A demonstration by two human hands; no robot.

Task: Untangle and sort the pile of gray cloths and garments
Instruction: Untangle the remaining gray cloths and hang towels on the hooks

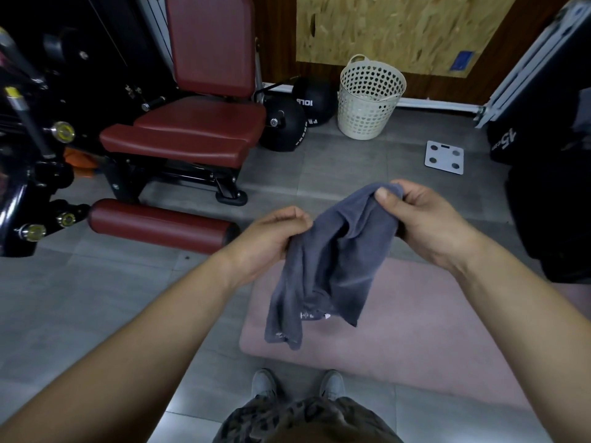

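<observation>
Hands first: my left hand (271, 238) has its fingers curled round the left edge of a gray cloth (332, 266). My right hand (425, 222) pinches the cloth's top corner, a little higher and farther out, with the thumb pressed flat on the fabric. Both hands are clamped on the same piece, well apart from each other, and the cloth sags in folds between them. Its lower ends hang loose, with some small white marking near the hem that I cannot read.

Below the cloth, a pink mat (431, 330) lies on the gray tiled floor (80, 298), reaching toward the right. At the near edge I see patterned shorts (303, 420) and two pale shoes (263, 383), standing just off the mat's near left corner.

Farther out on the left stands a black gym machine with a dark red seat (192, 129) and a red roller pad (160, 225) low in front of it. Two black medicine balls (284, 123) sit just right of the seat. Beside them, near the far wall, is a cream perforated basket (367, 100), upright. A white bathroom scale (444, 156) lies flat on the floor to the basket's right, nearer to me. A chipboard panel (399, 27) covers the far wall.
</observation>
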